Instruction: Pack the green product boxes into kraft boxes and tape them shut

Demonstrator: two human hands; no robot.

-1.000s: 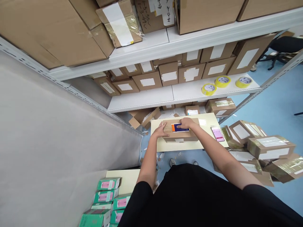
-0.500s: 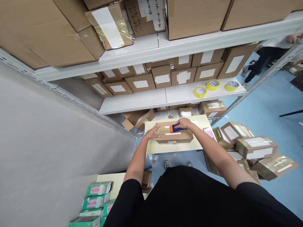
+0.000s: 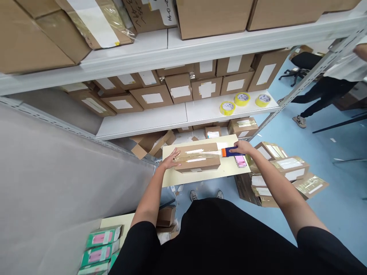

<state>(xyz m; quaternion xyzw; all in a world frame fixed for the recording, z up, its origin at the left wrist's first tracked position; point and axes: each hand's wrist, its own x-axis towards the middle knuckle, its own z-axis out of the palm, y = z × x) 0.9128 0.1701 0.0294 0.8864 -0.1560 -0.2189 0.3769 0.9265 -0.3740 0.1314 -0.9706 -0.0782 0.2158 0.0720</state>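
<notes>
A long cardboard box (image 3: 197, 165) lies on the pale yellow table (image 3: 200, 177), with a strip of clear tape along its top seam. At the box's left end my left hand (image 3: 171, 159) rests with fingers spread, pressing on the top and end. My right hand (image 3: 242, 148) grips a tape dispenser (image 3: 231, 151), dark blue with an orange front, just beyond the box's right end. The tape stretches between the dispenser and the box top. Below the dispenser, a phone (image 3: 240, 161) with a pink screen lies on the table.
Ahead stands a white shelf (image 3: 149, 121) with cardboard boxes and three yellow tape rolls (image 3: 227, 108). Taped parcels (image 3: 289, 168) are piled on the floor at right. Green boxes (image 3: 99, 238) sit at lower left. Another person (image 3: 329, 91) walks beyond the shelf.
My right hand has drawn the tape dispenser rightward along the box top and past its right end, pulling out tape. My left hand stays on the left end. The view has shifted right.
</notes>
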